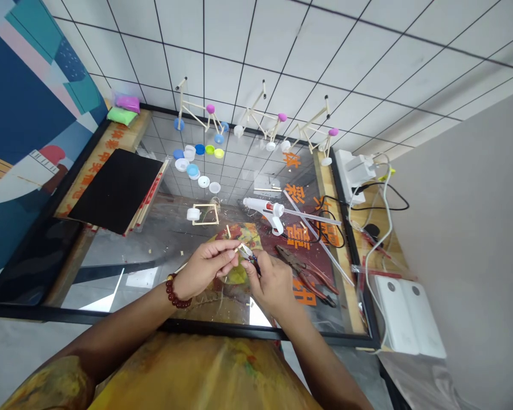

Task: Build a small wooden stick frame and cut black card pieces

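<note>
My left hand (209,263) pinches a short pale wooden stick (239,247) between thumb and fingers, above the middle front of the glass-topped table (111,259). My right hand (274,283) is closed on a small cutting tool (247,251) with silver jaws and dark blue handles; its exact kind is hard to make out. The jaws meet the stick beside my left fingertips. Just beyond my hands lies a rectangular stick frame (206,223) with a white bottle cap (193,214) at its left side. Small wood scraps lie scattered around.
Three stick tricycles (196,111) with cap wheels stand along the back edge. Several coloured caps (200,149) lie before them. To the right are a white glue gun (265,207), red-handled pliers (308,272) and a power strip (350,173) with cables. A black folder (116,188) lies left.
</note>
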`<state>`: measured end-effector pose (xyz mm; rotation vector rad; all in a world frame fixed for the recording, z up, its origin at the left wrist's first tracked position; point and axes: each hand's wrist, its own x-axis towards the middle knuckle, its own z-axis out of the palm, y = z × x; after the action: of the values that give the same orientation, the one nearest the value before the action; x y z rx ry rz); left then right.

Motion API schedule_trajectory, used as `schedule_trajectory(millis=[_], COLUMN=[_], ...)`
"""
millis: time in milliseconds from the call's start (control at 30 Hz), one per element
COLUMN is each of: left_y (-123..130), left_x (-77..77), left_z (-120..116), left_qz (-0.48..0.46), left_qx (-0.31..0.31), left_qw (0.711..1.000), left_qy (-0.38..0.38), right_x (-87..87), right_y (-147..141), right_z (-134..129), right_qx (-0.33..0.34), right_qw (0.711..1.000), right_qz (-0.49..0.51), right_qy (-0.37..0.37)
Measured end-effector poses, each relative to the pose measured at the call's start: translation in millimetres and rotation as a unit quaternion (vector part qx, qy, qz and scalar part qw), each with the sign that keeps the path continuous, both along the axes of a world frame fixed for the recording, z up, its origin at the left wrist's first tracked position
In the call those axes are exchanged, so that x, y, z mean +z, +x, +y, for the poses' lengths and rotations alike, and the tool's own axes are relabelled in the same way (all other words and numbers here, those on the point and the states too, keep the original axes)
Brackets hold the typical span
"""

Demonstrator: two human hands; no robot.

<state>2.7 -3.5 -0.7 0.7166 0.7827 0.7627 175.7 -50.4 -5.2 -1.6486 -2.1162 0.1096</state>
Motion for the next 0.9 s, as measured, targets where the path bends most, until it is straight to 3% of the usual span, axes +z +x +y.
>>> schedule_trajectory(millis=[233,333,533,900], left_y=[1.0,0.8,0.0,-4.7], left_x=[-2.2,-0.2,2.8,4.1], left_z=[-3.6,-3.7,-0.6,1.4], left_qz=[0.054,0.053,0.008,0.043], left_qx=[0.003,-0.002,-0.007,0.012], left_qw=[0.997,0.997,1.000,0.998], left_qy=[0.055,0.054,0.015,0.034], right_x=[1.3,-0.7,-4.5,-6.4], right_y=[-3.2,-1.4,10.0,0.1], right_z=[0.0,0.4,1.2,-7.2], right_qx=[-0.008,-0.006,-0.072,-0.026], right_qw=[1.000,1.000,0.996,0.997], right_qz=[-0.026,-0.015,0.059,0.073], right_qy=[0.011,-0.006,-0.011,-0.030])
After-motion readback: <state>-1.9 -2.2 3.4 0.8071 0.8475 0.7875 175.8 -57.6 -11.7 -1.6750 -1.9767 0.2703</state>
